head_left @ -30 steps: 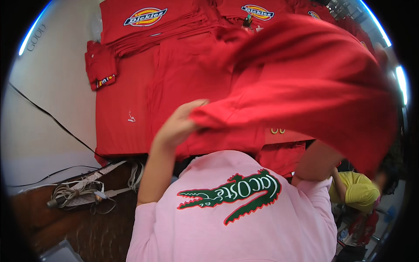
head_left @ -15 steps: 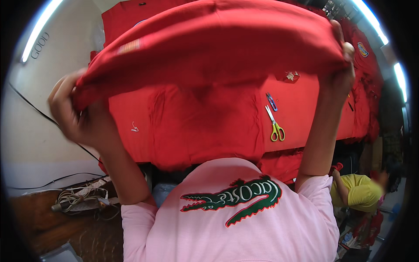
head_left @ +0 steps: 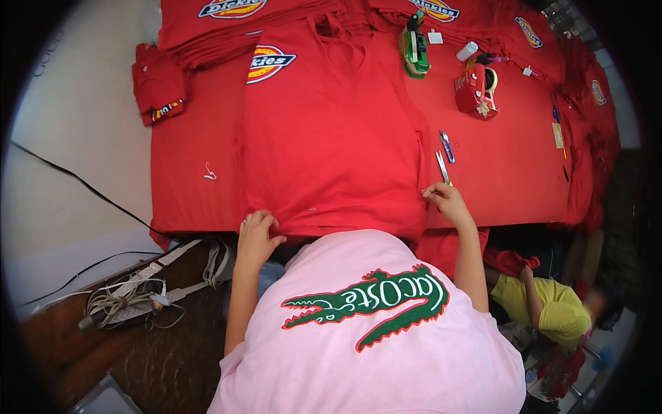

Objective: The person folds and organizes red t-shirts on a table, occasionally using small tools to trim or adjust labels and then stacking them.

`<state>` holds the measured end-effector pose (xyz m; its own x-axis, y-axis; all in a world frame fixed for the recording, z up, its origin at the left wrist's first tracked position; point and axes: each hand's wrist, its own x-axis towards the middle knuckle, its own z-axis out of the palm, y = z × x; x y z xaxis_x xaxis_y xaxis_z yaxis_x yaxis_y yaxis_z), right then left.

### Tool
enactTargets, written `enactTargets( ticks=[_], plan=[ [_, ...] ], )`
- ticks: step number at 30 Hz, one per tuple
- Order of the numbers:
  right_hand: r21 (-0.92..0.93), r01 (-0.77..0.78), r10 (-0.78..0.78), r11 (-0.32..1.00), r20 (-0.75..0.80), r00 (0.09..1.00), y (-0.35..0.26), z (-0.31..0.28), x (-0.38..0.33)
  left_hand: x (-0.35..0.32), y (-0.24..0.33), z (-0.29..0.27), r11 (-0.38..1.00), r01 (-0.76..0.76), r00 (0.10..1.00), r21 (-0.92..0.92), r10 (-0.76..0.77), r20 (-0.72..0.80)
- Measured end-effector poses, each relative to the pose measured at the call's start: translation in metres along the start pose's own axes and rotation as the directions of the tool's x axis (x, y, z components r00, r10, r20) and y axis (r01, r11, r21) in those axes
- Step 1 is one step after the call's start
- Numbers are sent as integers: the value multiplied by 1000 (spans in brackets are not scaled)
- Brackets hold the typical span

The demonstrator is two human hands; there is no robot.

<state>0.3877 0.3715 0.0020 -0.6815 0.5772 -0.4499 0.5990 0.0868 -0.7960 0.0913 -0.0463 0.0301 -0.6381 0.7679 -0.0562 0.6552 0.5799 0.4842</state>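
A red T-shirt (head_left: pixel 334 152) lies spread on the red-covered table in front of me, with a colourful logo near its far left part. My left hand (head_left: pixel 256 238) rests at the shirt's near left corner, thumb apart from the fingers, the fingertips touching the cloth. At the shirt's right edge is my right hand (head_left: pixel 449 203), fingers loosely bent, nothing visible between them. It partly covers the scissors (head_left: pixel 442 168), whose blades point away from me; their handles are hidden. Beside the blades lie small blue thread snips (head_left: pixel 447 146).
Folded red shirts (head_left: pixel 221 34) line the table's far side; another folded stack (head_left: pixel 158 83) is at left. A green tape dispenser (head_left: pixel 415 52), a red dispenser (head_left: pixel 472 92) and a white bottle (head_left: pixel 467 51) stand at far right. Coiled cables (head_left: pixel 127 300) lie lower left; a person in yellow (head_left: pixel 562 310) is lower right.
Both hands have come down toward me from high up. The red cloth they held raised and stretched now lies flat on the table. The person in yellow has shifted slightly.
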Motion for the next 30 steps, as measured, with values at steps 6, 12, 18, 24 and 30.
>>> enactTargets(
  ticks=[6, 12, 18, 24, 30],
  plan=[
    [-573, 269, -525, 774, -345, 778, -41, 39, 40, 48, 3, 4, 976, 174, 981, -129, -161, 106],
    [-502, 606, -717, 617, -40, 696, -99, 160, 78, 135, 44, 78, 975, -224, 975, 8, 224, -11],
    [-773, 361, -537, 522, 31, 843, -41, 140, 84, 147, 1, 103, 948, -86, 987, 307, 123, -102],
    [-769, 196, -497, 609, -178, 849, -4, 89, 74, 144, -34, 86, 954, 38, 985, 297, 15, -174],
    [-614, 485, -561, 623, 81, 824, -58, 142, 91, 174, 5, 112, 944, -111, 987, 311, 142, -79]
  ],
)
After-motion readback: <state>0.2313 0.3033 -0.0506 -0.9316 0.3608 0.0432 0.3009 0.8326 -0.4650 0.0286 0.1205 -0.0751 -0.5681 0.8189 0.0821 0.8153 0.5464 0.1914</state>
